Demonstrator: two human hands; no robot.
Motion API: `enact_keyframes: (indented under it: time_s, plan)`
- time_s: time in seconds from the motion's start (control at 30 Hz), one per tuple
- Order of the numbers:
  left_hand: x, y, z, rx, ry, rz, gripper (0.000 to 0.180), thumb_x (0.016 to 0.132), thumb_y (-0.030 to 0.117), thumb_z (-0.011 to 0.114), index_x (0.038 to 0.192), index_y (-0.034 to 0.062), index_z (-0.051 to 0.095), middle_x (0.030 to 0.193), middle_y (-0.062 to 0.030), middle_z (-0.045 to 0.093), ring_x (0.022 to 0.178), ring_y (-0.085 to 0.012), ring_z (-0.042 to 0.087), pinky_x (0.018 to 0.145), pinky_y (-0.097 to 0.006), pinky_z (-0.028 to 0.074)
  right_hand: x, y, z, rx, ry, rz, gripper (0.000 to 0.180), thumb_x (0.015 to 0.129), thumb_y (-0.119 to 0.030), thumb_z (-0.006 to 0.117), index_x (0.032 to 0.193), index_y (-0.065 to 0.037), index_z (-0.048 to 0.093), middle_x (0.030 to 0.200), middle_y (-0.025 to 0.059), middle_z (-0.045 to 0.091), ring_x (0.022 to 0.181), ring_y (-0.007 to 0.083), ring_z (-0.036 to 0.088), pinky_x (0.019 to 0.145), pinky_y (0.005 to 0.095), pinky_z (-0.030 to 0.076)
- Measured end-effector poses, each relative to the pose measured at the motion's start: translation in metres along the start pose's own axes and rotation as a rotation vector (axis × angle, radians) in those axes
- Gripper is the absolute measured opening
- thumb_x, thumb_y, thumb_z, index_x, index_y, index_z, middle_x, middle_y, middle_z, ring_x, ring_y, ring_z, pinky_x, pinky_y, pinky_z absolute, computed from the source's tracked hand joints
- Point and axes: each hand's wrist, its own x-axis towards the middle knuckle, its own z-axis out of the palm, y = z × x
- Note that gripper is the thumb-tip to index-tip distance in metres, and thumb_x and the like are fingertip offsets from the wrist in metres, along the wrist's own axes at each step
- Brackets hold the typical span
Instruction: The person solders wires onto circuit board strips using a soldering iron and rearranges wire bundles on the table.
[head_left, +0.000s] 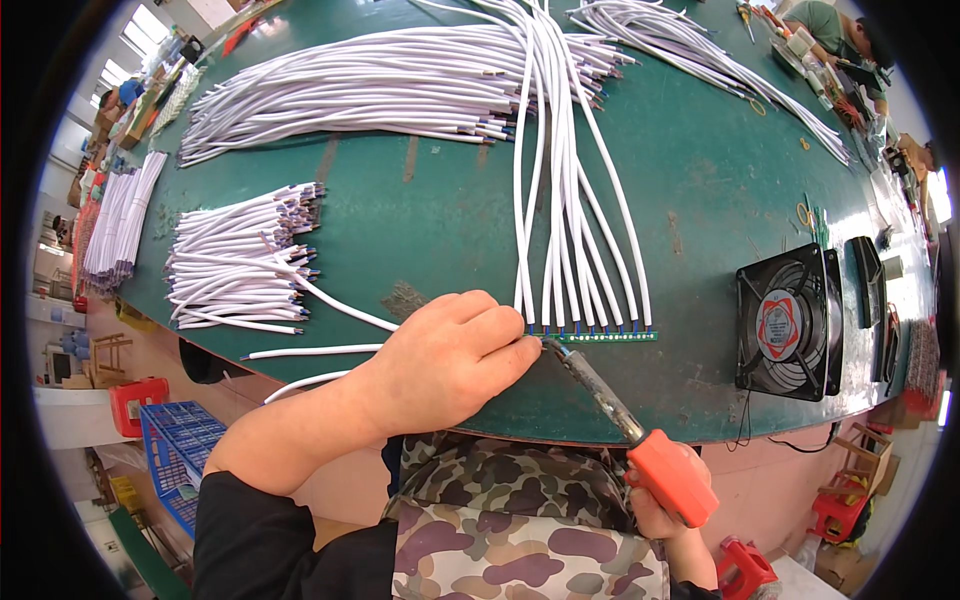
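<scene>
A soldering iron point(640, 440) with an orange handle is gripped by the right hand point(668, 520) at the lower right of the frame, fingers wrapped round the handle, its tip laid at the left end of a narrow green circuit strip point(600, 337) just below centre. The left hand point(450, 365) is curled in a loose fist beside that end, fingertips pressed together at a white wire point(521, 230); whether the wire is pinched cannot be told. White wires point(590, 260) are fanned upward from the strip across the green table point(700, 180). A black fan point(790, 325) is stood at the right.
</scene>
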Motion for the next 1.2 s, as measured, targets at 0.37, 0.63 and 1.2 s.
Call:
enact_keyframes:
  time_s: [0.37,0.63,1.2]
  plan:
    - [0.001,0.002,0.001,0.079,-0.012,0.048,0.030,0.072,0.008,0.069,0.101,0.0005,0.069,0.092,-0.0071,0.057,0.077,-0.0239,0.059,0.067,-0.036,0.051,0.005,-0.002,-0.002,0.056,-0.033,0.009,0.018,0.066,-0.005,0.063,0.083,-0.008,0.068,0.076,0.0044,0.068,0.068,0.0251,0.066,0.062,0.0374,0.052]
    - [0.002,0.004,0.001,0.089,-0.026,0.036,0.032,0.071,0.010,0.069,0.101,-0.0004,0.069,0.091,-0.0076,0.056,0.075,-0.0242,0.058,0.066,-0.036,0.050,0.006,0.000,-0.004,-0.032,-0.070,-0.037,0.023,0.060,-0.004,0.062,0.081,-0.007,0.067,0.078,0.0077,0.064,0.065,0.0298,0.062,0.059,0.0388,0.051]
    - [0.003,0.004,0.003,0.089,-0.013,0.027,0.032,0.069,0.004,0.072,0.100,-0.0012,0.069,0.088,-0.0081,0.055,0.071,-0.0243,0.055,0.061,-0.036,0.048,0.024,0.000,-0.007,0.061,-0.111,-0.227,0.029,0.064,0.003,0.059,0.093,0.006,0.058,0.076,0.0139,0.059,0.058,0.0314,0.057,0.050,0.0397,0.046]
